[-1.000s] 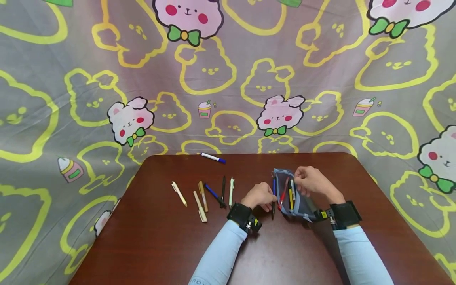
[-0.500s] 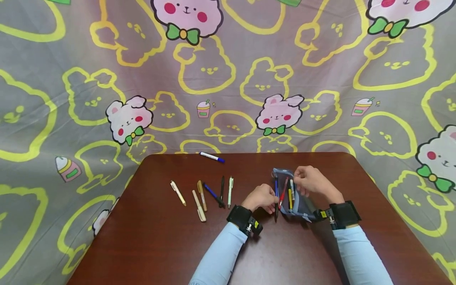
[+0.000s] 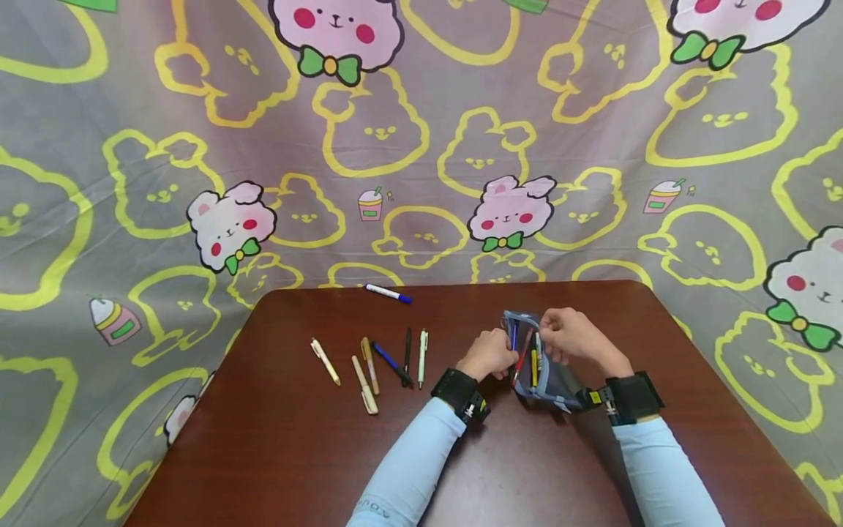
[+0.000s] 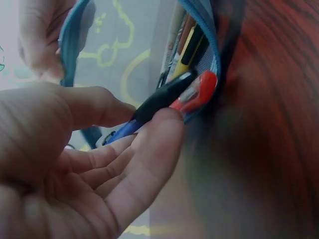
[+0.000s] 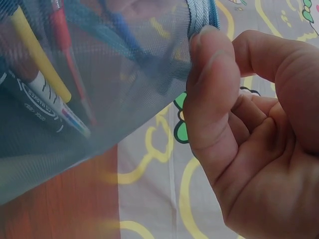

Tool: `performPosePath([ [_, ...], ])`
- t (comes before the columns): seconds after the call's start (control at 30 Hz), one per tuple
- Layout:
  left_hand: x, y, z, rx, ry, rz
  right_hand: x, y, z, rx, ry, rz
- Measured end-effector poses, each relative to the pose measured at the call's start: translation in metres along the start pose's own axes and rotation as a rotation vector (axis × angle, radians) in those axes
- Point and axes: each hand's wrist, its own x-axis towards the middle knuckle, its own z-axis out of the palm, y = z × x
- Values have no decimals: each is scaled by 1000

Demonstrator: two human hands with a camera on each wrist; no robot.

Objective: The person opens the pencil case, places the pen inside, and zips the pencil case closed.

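Left hand (image 3: 490, 354) pinches a blue-and-black pen (image 4: 157, 107) at the blue mesh pencil pouch (image 3: 535, 360); right hand (image 3: 571, 335) pinches the pouch rim.

Pouch (image 3: 536, 366) on table (image 3: 296, 454); loose pens (image 3: 369, 362) left of it.

I see both my forearms in light blue sleeves with black wrist straps rising from the lower centre of the frame. My left hand (image 3: 490, 353) pinches between thumb and curled fingers. Just right of it, my right hand (image 3: 571, 335) pinches too, knuckles raised.
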Motion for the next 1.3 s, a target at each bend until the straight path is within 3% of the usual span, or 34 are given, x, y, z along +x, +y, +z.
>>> performPosePath([
  [0.2, 8, 5, 9, -220, -64, -11, 1, 0, 1, -3, -8, -18],
  [0.33, 8, 8, 11, -334, -104, 50, 1, 1, 0, -9, -10, -14],
  [0.4, 7, 9, 8, -338, -99, 76, 1, 1, -2, -8, -7, -8],
  [0.87, -8, -3, -37, -162, -22, 135, -1, -2, -5, 1, 2, 9],
  [1.13, -12, -30, -61, 24, 54, 125, 0, -1, -4, 4, -14, 14],
  [1.3, -12, -46, -76, 86, 77, 74, -1, -1, -4, -2, -15, 24],
])
